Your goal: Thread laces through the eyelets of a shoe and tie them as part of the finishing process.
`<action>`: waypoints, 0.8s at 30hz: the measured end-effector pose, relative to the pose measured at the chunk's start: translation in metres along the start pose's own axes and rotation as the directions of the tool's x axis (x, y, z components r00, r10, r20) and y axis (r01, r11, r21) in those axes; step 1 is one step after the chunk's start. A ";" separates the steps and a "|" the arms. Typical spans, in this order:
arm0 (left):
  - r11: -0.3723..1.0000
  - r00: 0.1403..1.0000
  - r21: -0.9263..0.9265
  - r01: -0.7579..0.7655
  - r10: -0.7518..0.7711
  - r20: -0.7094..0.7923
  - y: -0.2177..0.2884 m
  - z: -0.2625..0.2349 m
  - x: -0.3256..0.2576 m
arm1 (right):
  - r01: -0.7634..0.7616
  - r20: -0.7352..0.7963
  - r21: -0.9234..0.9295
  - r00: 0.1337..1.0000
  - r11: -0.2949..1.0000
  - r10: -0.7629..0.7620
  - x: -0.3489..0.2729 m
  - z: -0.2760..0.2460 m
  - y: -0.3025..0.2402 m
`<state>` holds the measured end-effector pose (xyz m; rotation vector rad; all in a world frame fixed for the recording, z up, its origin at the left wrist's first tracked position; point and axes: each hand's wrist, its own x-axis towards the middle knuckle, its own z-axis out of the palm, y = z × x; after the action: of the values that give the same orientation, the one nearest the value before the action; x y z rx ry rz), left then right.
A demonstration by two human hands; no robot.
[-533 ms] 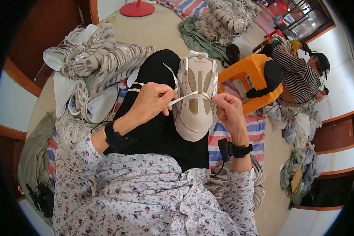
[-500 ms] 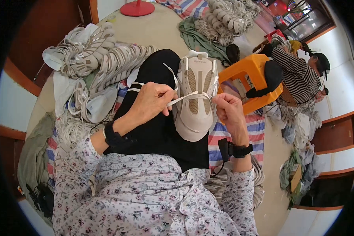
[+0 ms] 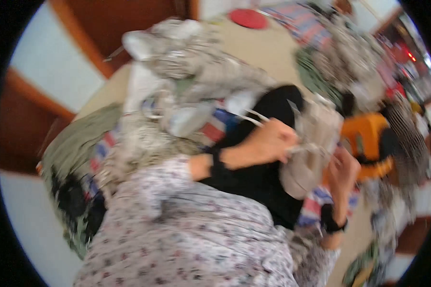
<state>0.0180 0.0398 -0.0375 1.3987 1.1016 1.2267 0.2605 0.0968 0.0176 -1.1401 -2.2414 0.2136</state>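
Observation:
A beige shoe upper point(image 3: 305, 177) lies on my black-trousered thigh, its toe end pointing toward me. A white shoelace point(image 3: 302, 149) crosses over its middle. On the upper's left side, my left hand point(image 3: 274, 141) is closed in a pinch on the lace, and a loose white end trails out behind the hand. My right hand point(image 3: 343, 171) is closed at the upper's right edge, fingertips together on the other side of the lace. Motion blurs the picture, so the exact fingertip hold is hard to make out.
Piles of beige shoe uppers point(image 3: 196, 62) lie to the left on striped sheeting, with a grey-green cloth point(image 3: 79, 134) beside them. An orange stool point(image 3: 366, 138) stands close on the right. Beyond it sits a person in a striped top point(image 3: 407, 134). A red round base point(image 3: 248, 18) is at the back.
The view has swung, so everything sits further right, tilted and blurred. Both hands stay at the upper, with the lace still across it.

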 end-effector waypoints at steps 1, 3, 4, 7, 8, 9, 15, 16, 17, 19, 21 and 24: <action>0.998 0.999 -0.065 -0.021 0.019 -0.041 0.001 0.000 -0.001 | 0.001 0.021 -0.011 1.000 1.000 -0.001 0.001 0.001 -0.002; 1.000 0.997 0.013 -0.009 0.010 -0.075 0.002 0.000 -0.001 | 0.020 -0.026 -0.026 0.999 0.999 -0.021 0.003 0.009 0.001; 1.000 0.996 -0.023 -0.002 0.000 -0.086 0.003 0.000 -0.001 | -0.032 -0.007 0.058 0.999 0.998 0.033 0.003 0.009 0.004; 0.999 0.997 -0.051 0.006 -0.010 -0.073 0.005 0.000 -0.002 | -0.442 0.172 0.417 0.896 0.794 0.408 0.001 0.006 0.024; 0.998 0.998 -0.057 -0.005 0.001 -0.069 0.005 0.000 -0.002 | -0.403 0.176 0.441 0.915 0.802 0.363 -0.004 0.006 0.029; 0.999 0.998 -0.047 -0.002 -0.002 -0.069 0.005 0.000 -0.002 | -0.517 0.294 0.594 0.853 0.617 0.432 -0.008 0.007 0.033; 1.000 0.999 -0.010 0.002 -0.003 -0.040 0.004 0.002 0.000 | 0.005 -0.055 0.180 0.998 0.984 0.005 -0.014 0.018 0.028; 1.000 0.999 -0.019 0.011 -0.011 -0.041 0.004 0.001 0.000 | 0.157 -0.076 -0.081 0.984 0.984 -0.163 -0.012 0.016 0.025; 0.999 0.999 -0.044 0.015 -0.017 -0.040 0.004 0.001 -0.001 | 0.196 -0.090 -0.060 0.976 0.979 -0.201 -0.009 0.012 0.024; 1.000 0.999 -0.022 0.007 -0.007 -0.042 0.005 0.001 -0.001 | -0.300 0.178 0.438 0.953 0.847 0.245 -0.003 0.004 0.023; 1.000 0.999 -0.018 -0.003 0.003 -0.046 0.006 0.000 -0.002 | -0.521 0.367 0.617 0.854 0.590 0.369 0.003 -0.004 0.025; 1.000 0.999 -0.006 -0.018 0.018 -0.044 0.006 0.000 -0.002 | -0.642 0.473 0.638 0.762 0.425 0.442 0.002 -0.004 0.025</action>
<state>0.0178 0.0369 -0.0318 1.3857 1.1163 1.2779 0.2784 0.1133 0.0121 -1.3056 -1.5004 1.5240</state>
